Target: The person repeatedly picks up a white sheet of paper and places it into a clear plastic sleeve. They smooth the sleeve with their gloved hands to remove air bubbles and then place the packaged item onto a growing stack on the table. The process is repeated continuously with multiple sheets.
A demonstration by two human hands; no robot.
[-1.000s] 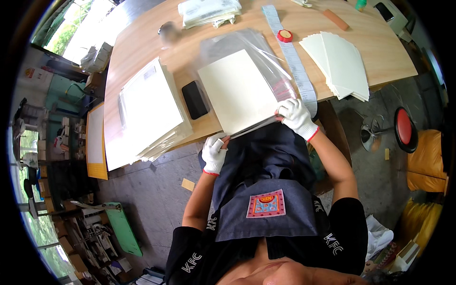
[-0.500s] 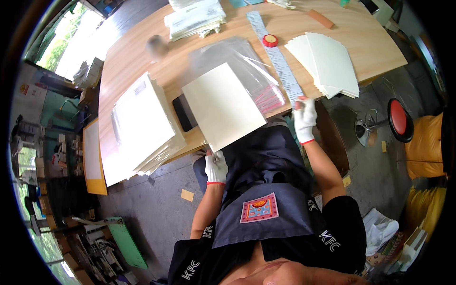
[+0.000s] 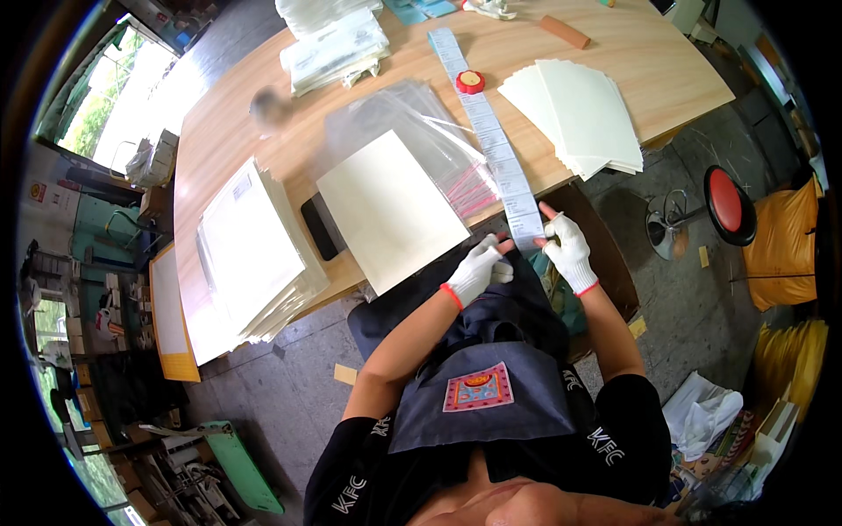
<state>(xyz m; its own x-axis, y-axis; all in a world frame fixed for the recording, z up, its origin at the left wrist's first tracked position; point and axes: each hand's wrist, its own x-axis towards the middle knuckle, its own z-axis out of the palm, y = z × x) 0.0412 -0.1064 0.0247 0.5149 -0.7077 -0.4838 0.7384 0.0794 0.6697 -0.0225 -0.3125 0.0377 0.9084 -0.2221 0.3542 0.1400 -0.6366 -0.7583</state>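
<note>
A long strip of printed labels [image 3: 493, 131] runs down the table and hangs past its near edge. My right hand [image 3: 570, 250], in a white glove with bare fingertips, is at the strip's near end; its thumb is by the strip's right edge and its index finger is stretched apart from it. My left hand [image 3: 476, 273], gloved alike, is just left of that end. Its thumb and index tips are close together and the other fingers curl; anything between them is too small to make out. Nearby, a cream board [image 3: 395, 210] lies partly on clear plastic bags [image 3: 456, 188].
A stack of bagged white boards [image 3: 259, 245] is at the left, beside a black phone [image 3: 324, 230]. A red round object [image 3: 470, 81] sits on the strip. Fanned cream boards [image 3: 583, 114] lie right. Below the table edge stands an open carton [image 3: 605, 263]; a red stool [image 3: 728, 200] is farther right.
My left hand has moved right, from the cream board's near corner to the label strip's end. The strip now reaches farther past the table edge, and my right hand has come lower with its fingers spread.
</note>
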